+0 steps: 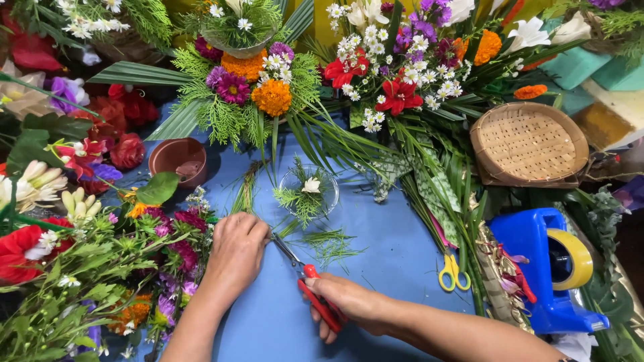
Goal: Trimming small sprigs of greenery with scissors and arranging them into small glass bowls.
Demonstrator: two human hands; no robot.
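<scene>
My right hand (pixel 349 305) grips red-handled scissors (pixel 310 289) whose blades point up-left toward my left hand. My left hand (pixel 236 249) is closed on a small green stem that is mostly hidden under the fingers, right at the scissor tips. Just above both hands stands a small clear glass bowl (pixel 329 184) holding green sprigs and one white flower (pixel 311 186). Cut green needles (pixel 329 243) lie scattered on the blue table (pixel 389 255) between the bowl and my hands.
Flower arrangements (pixel 251 74) crowd the back and left edges. A brown pot (pixel 178 159) sits at left, a woven basket (pixel 528 147) at right. Yellow-handled scissors (pixel 452 273) and a blue tape dispenser (pixel 547 268) with yellow tape lie at right.
</scene>
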